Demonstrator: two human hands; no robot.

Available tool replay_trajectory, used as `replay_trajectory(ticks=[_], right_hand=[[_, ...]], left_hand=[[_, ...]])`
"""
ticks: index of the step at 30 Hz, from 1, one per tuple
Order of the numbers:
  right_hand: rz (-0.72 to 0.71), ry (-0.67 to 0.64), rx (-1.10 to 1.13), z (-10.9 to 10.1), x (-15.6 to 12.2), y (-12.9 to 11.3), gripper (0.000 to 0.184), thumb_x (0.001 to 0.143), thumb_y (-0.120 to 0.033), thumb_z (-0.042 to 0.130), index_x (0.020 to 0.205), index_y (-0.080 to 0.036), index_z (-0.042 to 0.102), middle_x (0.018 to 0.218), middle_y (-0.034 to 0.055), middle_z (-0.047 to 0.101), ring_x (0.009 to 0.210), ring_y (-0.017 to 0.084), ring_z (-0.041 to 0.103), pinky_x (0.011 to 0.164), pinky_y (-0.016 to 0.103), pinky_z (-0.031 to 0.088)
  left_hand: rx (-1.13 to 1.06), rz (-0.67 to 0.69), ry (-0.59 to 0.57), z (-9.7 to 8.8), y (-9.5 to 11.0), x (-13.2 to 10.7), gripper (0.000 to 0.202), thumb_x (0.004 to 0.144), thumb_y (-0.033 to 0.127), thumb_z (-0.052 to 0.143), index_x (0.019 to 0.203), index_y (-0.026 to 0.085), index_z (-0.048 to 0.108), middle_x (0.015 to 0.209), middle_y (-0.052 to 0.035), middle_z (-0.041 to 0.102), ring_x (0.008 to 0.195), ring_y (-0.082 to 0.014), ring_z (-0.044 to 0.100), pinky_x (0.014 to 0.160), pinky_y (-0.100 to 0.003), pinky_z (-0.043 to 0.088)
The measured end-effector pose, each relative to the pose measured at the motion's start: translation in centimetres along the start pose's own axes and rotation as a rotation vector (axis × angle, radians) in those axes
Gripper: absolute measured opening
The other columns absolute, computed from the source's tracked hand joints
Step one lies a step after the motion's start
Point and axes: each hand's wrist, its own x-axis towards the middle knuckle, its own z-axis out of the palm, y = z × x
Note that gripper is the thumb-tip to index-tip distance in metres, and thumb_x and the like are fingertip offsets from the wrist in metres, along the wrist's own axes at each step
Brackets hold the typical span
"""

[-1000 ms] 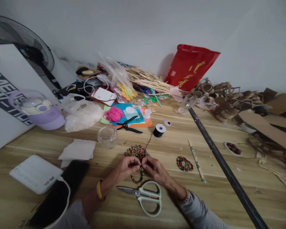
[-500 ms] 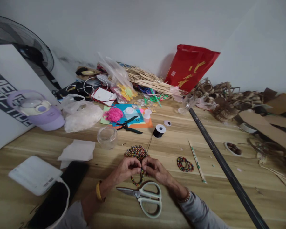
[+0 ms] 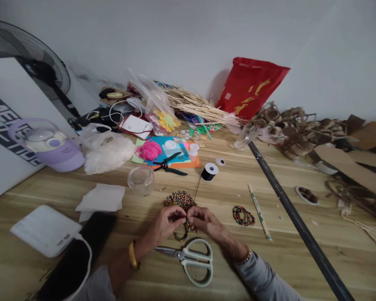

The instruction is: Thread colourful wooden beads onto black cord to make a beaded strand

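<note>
Bead loop (image 3: 181, 239) lies on the body side of the fingertips, between left hand (image 3: 169, 222) and right hand (image 3: 206, 220), equally near both; long axis runs toward the body. Each hand pinches narrowly at its far end; the strand there is too fine to make out. Beyond: pile (image 3: 179, 199), cord (image 3: 197, 189), spool (image 3: 210, 172). Body side: scissors (image 3: 182, 253), blades leftward.

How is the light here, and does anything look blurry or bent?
All in the head view: dim light, with a shadow on the wall beside the red bag; the white box at left seems stretched; the bead loop shows, but detail between the fingertips is too small to tell.
</note>
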Motion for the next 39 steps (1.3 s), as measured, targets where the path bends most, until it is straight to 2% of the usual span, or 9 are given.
replay_trajectory(ticks=[5, 8, 17, 25, 32, 39], right_hand=[[0.007, -0.004, 0.018, 0.0, 0.1, 0.0, 0.039, 0.073, -0.051, 0.067, 0.073, -0.014, 0.055, 0.060, -0.0032, 0.051, 0.049, 0.006, 0.044, 0.046, 0.018, 0.037], [0.004, 0.019, 0.014, 0.0, 0.1, 0.1, 0.040, 0.073, -0.052, 0.067, 0.073, -0.014, 0.054, 0.060, -0.0036, 0.050, 0.048, 0.006, 0.043, 0.046, 0.017, 0.037], [-0.007, 0.043, -0.040, 0.1, 0.0, 0.2, 0.042, 0.074, -0.055, 0.065, 0.074, -0.014, 0.054, 0.061, -0.0032, 0.048, 0.050, 0.006, 0.043, 0.047, 0.018, 0.037], [0.015, 0.052, -0.049, 0.1, 0.0, 0.1, 0.045, 0.072, -0.058, 0.064, 0.075, -0.014, 0.054, 0.062, -0.0035, 0.048, 0.049, 0.006, 0.042, 0.046, 0.018, 0.035], [-0.009, 0.055, -0.058, 0.1, 0.0, 0.2, 0.044, 0.073, -0.057, 0.064, 0.074, -0.015, 0.053, 0.061, -0.0034, 0.048, 0.050, 0.007, 0.043, 0.047, 0.018, 0.037], [-0.009, 0.069, -0.070, 0.0, 0.1, 0.3, 0.042, 0.074, -0.055, 0.064, 0.074, -0.014, 0.054, 0.062, -0.0033, 0.049, 0.049, 0.006, 0.042, 0.048, 0.019, 0.036]], left_hand=[[0.197, 0.202, 0.099, 0.1, -0.1, -0.3, 0.004, 0.073, 0.014, 0.061, 0.069, 0.016, 0.062, 0.072, -0.0034, 0.061, 0.070, -0.0161, 0.057, 0.065, -0.026, 0.046], [0.285, 0.271, 0.101, 0.2, -0.3, -0.5, 0.008, 0.076, 0.012, 0.059, 0.070, 0.016, 0.062, 0.073, -0.0041, 0.061, 0.073, -0.0162, 0.057, 0.068, -0.026, 0.046], [0.284, 0.341, 0.060, 0.3, 0.5, -0.6, 0.007, 0.079, 0.011, 0.056, 0.074, 0.015, 0.059, 0.074, -0.0055, 0.062, 0.070, -0.0151, 0.059, 0.064, -0.024, 0.048], [0.376, 0.379, 0.055, 0.3, -0.1, -0.9, 0.009, 0.083, 0.013, 0.054, 0.078, 0.015, 0.062, 0.077, -0.0064, 0.064, 0.074, -0.0150, 0.060, 0.068, -0.025, 0.049], [0.497, 0.500, 0.089, 0.4, -0.3, -0.9, 0.017, 0.086, 0.013, 0.048, 0.080, 0.016, 0.064, 0.076, -0.0068, 0.065, 0.072, -0.0145, 0.061, 0.066, -0.024, 0.051], [0.545, 0.520, 0.070, 0.2, -0.5, -1.1, 0.016, 0.085, 0.009, 0.049, 0.082, 0.015, 0.064, 0.077, -0.0076, 0.066, 0.073, -0.0152, 0.062, 0.068, -0.025, 0.050]])
